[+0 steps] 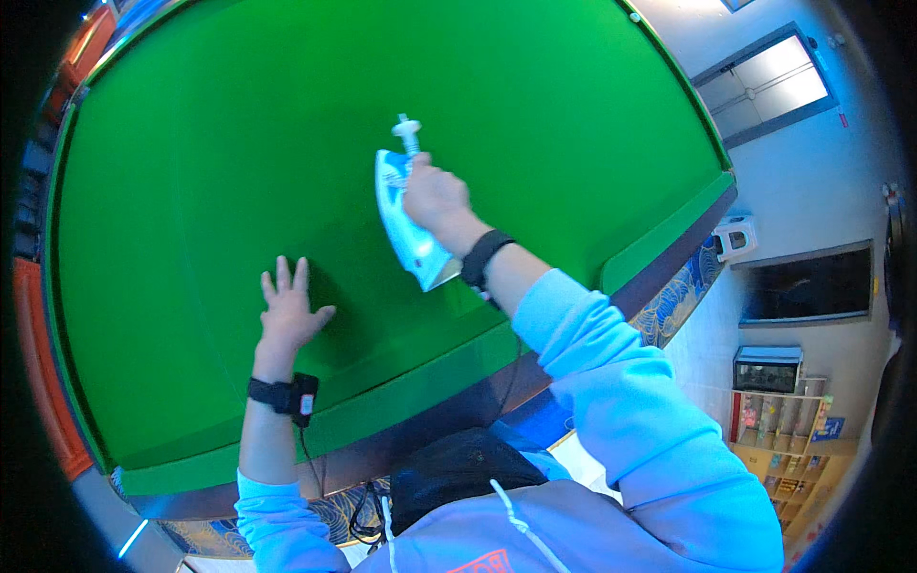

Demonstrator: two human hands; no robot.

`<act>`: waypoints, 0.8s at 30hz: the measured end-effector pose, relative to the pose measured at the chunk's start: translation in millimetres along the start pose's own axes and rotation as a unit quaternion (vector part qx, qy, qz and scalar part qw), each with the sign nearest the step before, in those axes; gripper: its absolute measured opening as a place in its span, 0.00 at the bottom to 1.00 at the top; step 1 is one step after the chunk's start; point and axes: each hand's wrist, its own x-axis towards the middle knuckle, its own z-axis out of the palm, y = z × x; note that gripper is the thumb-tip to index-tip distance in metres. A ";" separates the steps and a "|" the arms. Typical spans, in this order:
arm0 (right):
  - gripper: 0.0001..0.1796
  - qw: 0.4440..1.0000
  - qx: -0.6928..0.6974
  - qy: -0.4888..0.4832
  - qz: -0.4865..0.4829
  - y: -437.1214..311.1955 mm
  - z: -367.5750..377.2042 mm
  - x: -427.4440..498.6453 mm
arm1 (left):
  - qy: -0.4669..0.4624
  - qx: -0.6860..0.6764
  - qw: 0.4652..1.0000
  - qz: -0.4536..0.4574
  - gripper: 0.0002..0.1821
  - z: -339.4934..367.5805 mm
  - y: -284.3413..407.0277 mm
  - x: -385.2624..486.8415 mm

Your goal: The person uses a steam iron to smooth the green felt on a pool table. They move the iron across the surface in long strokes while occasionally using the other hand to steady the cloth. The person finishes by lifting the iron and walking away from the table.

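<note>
My right hand (435, 195) is closed around the handle of a white and blue clothes iron (402, 218), over the green cloth of a billiard table (236, 143). The iron is slightly blurred; whether its soleplate touches the cloth I cannot tell. A pale cord fitting (406, 130) sticks out from the handle's far end. To the left of the iron, my left hand (290, 308) has its fingers spread over the cloth, holding nothing; whether it rests there is unclear. Both wrists wear black straps, the left one with a small dark device (304, 397) and a cable.
The table's near cushion (423, 390) runs in front of my body, with a side pocket opening near my right forearm. A small white ball or chalk-like object (635, 17) lies by the far right cushion. A white plastic stool (736, 237) and shelves (777, 422) stand to the right.
</note>
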 end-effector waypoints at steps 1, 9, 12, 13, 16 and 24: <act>0.13 1.000 -0.012 0.004 0.013 7.0 -9.8 1.6 | -0.006 0.024 1.000 -0.003 0.52 -4.5 6.6 -1.7; 0.20 0.992 -0.037 0.008 0.119 76.1 -73.4 10.9 | 0.030 0.082 0.996 0.033 0.58 -31.6 49.1 -14.2; 0.21 0.989 -0.054 0.035 0.133 110.8 -78.6 10.7 | 0.038 0.078 0.996 0.027 0.60 -21.1 45.0 -12.5; 0.21 0.988 -0.058 0.038 0.139 123.1 -80.1 10.0 | 0.039 0.078 0.996 0.023 0.61 -18.5 45.2 -11.5; 0.17 0.985 -0.091 0.054 0.133 149.0 -73.3 8.1 | 0.030 0.076 0.997 0.014 0.62 -6.5 33.0 -3.8; 0.23 0.984 -0.067 0.040 0.160 210.4 -64.1 12.8 | 0.020 0.071 0.997 -0.006 0.63 17.8 12.2 11.7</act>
